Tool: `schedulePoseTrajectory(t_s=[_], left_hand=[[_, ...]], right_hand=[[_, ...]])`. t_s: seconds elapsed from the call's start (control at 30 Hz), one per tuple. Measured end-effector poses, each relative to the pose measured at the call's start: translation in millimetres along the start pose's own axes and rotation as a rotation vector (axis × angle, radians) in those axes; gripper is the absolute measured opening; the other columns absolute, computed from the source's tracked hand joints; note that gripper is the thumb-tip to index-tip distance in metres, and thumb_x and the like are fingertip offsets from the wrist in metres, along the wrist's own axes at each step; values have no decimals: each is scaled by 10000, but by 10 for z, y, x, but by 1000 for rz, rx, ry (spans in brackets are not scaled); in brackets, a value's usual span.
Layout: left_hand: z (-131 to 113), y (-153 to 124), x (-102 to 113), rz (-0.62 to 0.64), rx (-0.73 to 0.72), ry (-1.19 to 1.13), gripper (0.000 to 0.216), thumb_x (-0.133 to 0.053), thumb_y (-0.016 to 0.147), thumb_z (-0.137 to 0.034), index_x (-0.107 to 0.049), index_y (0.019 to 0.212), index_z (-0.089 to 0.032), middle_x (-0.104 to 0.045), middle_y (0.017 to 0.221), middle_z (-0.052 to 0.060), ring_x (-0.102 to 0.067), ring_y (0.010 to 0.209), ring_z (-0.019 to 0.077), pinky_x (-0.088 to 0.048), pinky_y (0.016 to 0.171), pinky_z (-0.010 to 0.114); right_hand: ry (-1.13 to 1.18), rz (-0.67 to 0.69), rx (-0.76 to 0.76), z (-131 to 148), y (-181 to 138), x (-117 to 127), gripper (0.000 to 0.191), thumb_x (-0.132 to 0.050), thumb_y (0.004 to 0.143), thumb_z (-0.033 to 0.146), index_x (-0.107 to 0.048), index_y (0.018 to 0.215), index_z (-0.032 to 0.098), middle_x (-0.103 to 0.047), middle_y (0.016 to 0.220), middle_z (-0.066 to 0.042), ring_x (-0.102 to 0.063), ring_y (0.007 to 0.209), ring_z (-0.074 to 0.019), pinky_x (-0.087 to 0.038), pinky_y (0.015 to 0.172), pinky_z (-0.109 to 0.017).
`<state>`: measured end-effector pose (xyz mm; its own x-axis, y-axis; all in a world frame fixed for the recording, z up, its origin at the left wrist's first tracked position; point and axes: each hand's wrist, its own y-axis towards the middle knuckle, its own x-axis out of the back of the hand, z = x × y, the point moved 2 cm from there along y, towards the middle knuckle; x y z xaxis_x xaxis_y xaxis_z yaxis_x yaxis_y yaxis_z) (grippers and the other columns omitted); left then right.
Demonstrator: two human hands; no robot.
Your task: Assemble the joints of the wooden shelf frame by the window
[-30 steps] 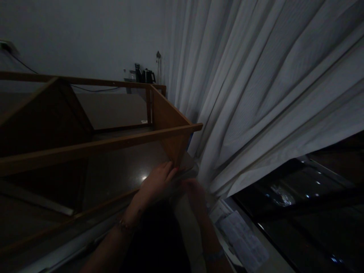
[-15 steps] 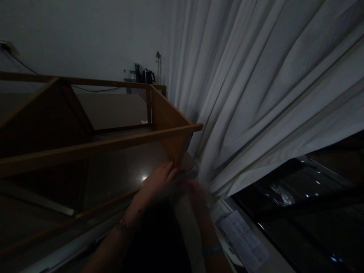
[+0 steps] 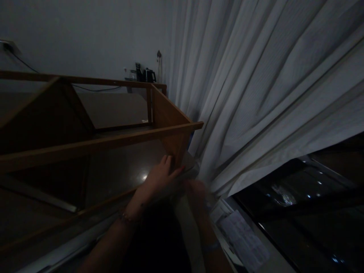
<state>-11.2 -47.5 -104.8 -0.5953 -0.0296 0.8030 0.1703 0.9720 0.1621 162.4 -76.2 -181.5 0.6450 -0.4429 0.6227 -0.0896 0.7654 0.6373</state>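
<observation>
The room is very dim. My left hand (image 3: 159, 178) lies with its fingers stretched flat on a thin pale sheet (image 3: 190, 171) at the corner of a dark desk (image 3: 119, 170), just below the wooden shelf frame (image 3: 167, 113). My right hand (image 3: 199, 191) is beside it on the right, under the sheet's edge and close to the white curtain (image 3: 256, 94). Its fingers are blurred and dark, so their grip is unclear.
A wooden rail (image 3: 99, 142) of the shelf frame crosses above the desk. A kettle (image 3: 148, 75) stands far back by the wall. Papers (image 3: 241, 239) lie on a ledge at the lower right, beside dark glass (image 3: 298, 197). A cable (image 3: 93, 90) runs along the wall.
My left hand has slid slightly up and forward along the sheet toward the shelf post. My right hand has shifted a little and is now blurred.
</observation>
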Motion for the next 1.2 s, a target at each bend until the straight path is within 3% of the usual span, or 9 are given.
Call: schedulePoseTrajectory(t_s=[0.07, 0.23, 0.37, 0.43, 0.5, 0.63, 0.8, 0.97, 1.2], left_hand=[[-41, 24, 43, 2, 10, 35, 497, -425, 924, -600, -497, 1182, -180, -593, 1173, 132, -657, 994, 281, -500, 819, 371], [-14, 69, 74, 4, -18, 5, 491, -428, 912, -627, -525, 1130, -198, -625, 1163, 112, -670, 938, 260, -497, 772, 342], [34, 67, 50, -36, -49, -96, 458, -454, 908, -613, -539, 1112, -211, -634, 1156, 87, -658, 963, 240, -498, 799, 325], [37, 65, 42, -42, -63, -134, 453, -461, 904, -613, -559, 1076, -206, -649, 1107, 80, -653, 950, 236, -501, 793, 326], [36, 66, 40, -53, -69, -150, 455, -476, 896, -611, -575, 1069, -202, -658, 1085, 76, -647, 955, 238, -502, 797, 332], [56, 72, 31, -81, -67, -141, 495, -497, 881, -622, -582, 1129, -201, -654, 1145, 85, -633, 1024, 251, -496, 856, 348], [66, 76, 19, -85, -78, -151, 479, -488, 886, -620, -586, 1097, -201, -663, 1119, 82, -637, 985, 239, -497, 833, 339], [38, 66, 42, -85, -82, -145, 457, -488, 889, -613, -590, 1069, -206, -670, 1068, 74, -634, 981, 244, -495, 823, 337], [51, 62, 34, -90, -75, -101, 491, -475, 896, -618, -585, 1114, -193, -660, 1130, 94, -618, 1052, 255, -485, 891, 358]], right_hand=[[77, 12, -98, 52, -37, -56, 513, -345, 1025, 466, -608, 674, 201, -631, 603, -16, -569, 572, -144, -371, 596, -267], [558, 91, -477, 182, -114, -176, 491, -347, 1002, 509, -588, 709, 195, -631, 633, -5, -583, 574, -142, -430, 553, -237], [676, -5, -531, 248, -93, -162, 365, -435, 969, 497, -614, 999, 180, -686, 828, -37, -646, 738, -168, -495, 671, -262], [640, -87, -498, 243, -84, -140, 365, -472, 958, 468, -559, 1162, 178, -690, 964, -65, -657, 834, -174, -507, 739, -278], [575, -89, -445, 217, -87, -133, 327, -477, 959, 443, -589, 1124, 184, -694, 969, -72, -660, 851, -181, -511, 765, -294], [481, 17, -319, 124, -109, -125, 291, -484, 959, 420, -687, 948, 211, -726, 924, -71, -682, 870, -203, -531, 810, -333], [466, 215, -88, -23, -109, -61, 339, -502, 956, 364, -615, 1254, 247, -678, 1220, -67, -653, 1102, -214, -533, 947, -365], [377, 303, 102, -154, -71, -33, 397, -396, 988, 258, -550, 1354, 258, -638, 1290, -45, -631, 1154, -187, -528, 994, -344], [358, 347, 94, -184, -8, -22, 371, -478, 962, 299, -589, 1314, 268, -661, 1252, -33, -671, 1085, -192, -568, 928, -319]])
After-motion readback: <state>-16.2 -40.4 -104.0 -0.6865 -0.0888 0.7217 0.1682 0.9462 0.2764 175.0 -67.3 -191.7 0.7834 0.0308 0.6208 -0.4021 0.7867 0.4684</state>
